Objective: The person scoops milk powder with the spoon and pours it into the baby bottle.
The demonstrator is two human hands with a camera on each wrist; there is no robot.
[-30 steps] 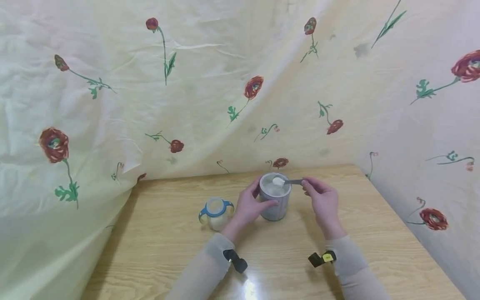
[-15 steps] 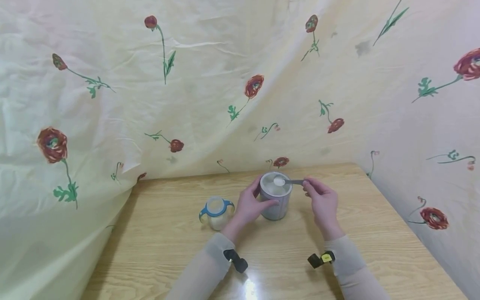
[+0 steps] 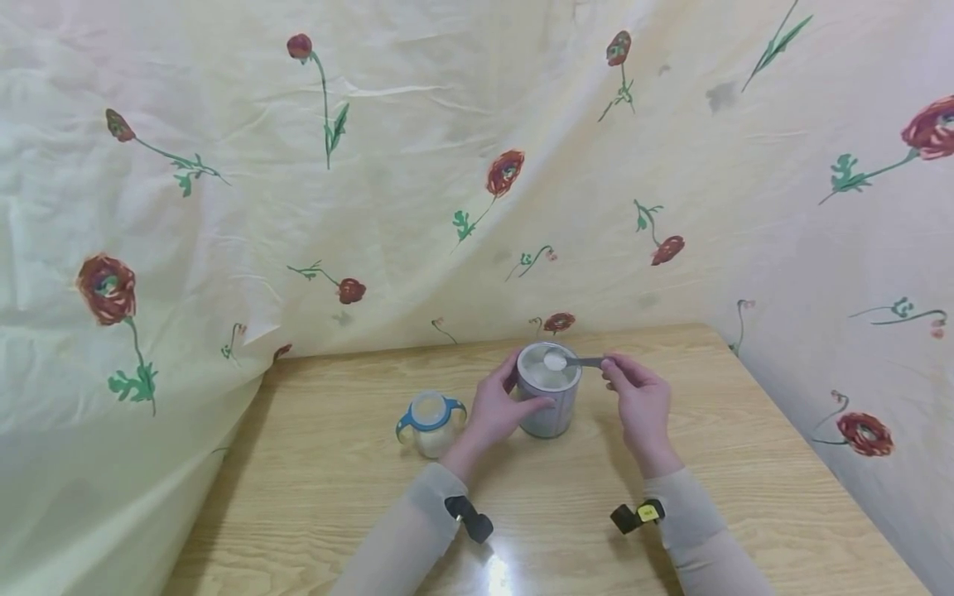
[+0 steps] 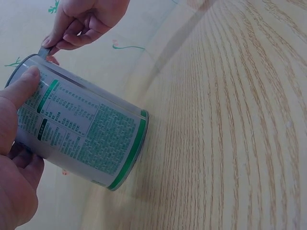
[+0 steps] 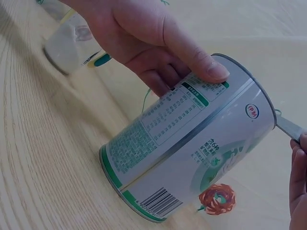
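A milk powder tin (image 3: 550, 416) with a white and green printed label stands upright and uncovered on the table. My left hand (image 3: 501, 407) grips its left side, with the thumb across the front of the label (image 4: 91, 120). Over the tin's mouth is a scoop (image 3: 585, 362), its bowl white with what looks like powder. Thumb and fingers of my right hand (image 3: 643, 400) pinch the end of the scoop's grey handle, right of the rim. In the right wrist view only the handle (image 5: 289, 128) shows; the rim hides the bowl.
A baby bottle (image 3: 431, 439) with a blue collar and two blue side handles stands left of the tin, close to my left wrist. Flower-printed cloth (image 3: 417, 207) hangs behind the wooden table (image 3: 320, 497) and along both its sides.
Early on, the scoop shifted slightly at the tin's mouth and its white bowl came to look rounder. Both hands keep their holds; the bottle stays put.
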